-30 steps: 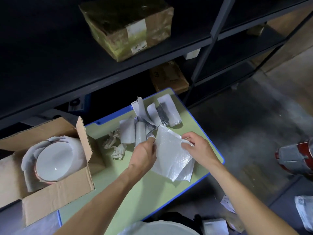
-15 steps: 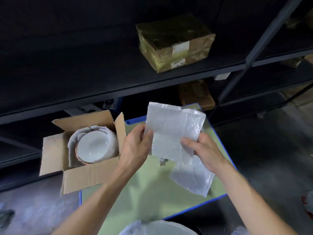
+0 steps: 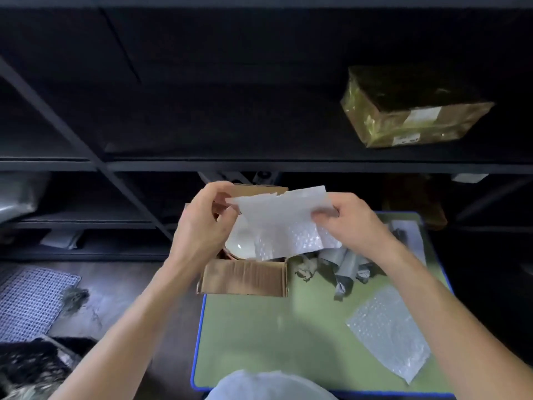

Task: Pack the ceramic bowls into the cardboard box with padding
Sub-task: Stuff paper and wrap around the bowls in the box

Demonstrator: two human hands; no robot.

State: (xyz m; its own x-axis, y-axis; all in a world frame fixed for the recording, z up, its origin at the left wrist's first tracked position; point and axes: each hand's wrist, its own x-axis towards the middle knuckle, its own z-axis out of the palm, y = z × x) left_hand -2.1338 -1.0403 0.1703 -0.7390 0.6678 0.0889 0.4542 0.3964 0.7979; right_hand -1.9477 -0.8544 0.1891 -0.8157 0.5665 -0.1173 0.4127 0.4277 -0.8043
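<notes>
Both hands hold one sheet of bubble wrap (image 3: 284, 226) stretched between them above the open box (image 3: 245, 278). The left hand (image 3: 202, 226) pinches the sheet's upper left corner between thumb and curled fingers. The right hand (image 3: 359, 225) grips the right edge, its fingers folded round the plastic. The sheet's top edge runs from one grip to the other, and the rest hangs down into the mouth of the box. A white bowl (image 3: 240, 244) sits inside the box, directly below and between the hands. Only its left part shows, in the gap beside the left palm, and the hanging sheet covers the rest. Whether the sheet touches the bowl cannot be told. The box stands at the far left corner of the green table (image 3: 259, 330), with its near cardboard wall facing the camera and a flap upright behind the hands. Just right of the box, under the right wrist, lies a heap of crumpled grey paper (image 3: 341, 268). A second sheet (image 3: 389, 332) of bubble wrap lies flat on the table near its right edge, well apart from both hands. A taped parcel (image 3: 412, 111) rests on the dark shelf (image 3: 259, 166) above.
</notes>
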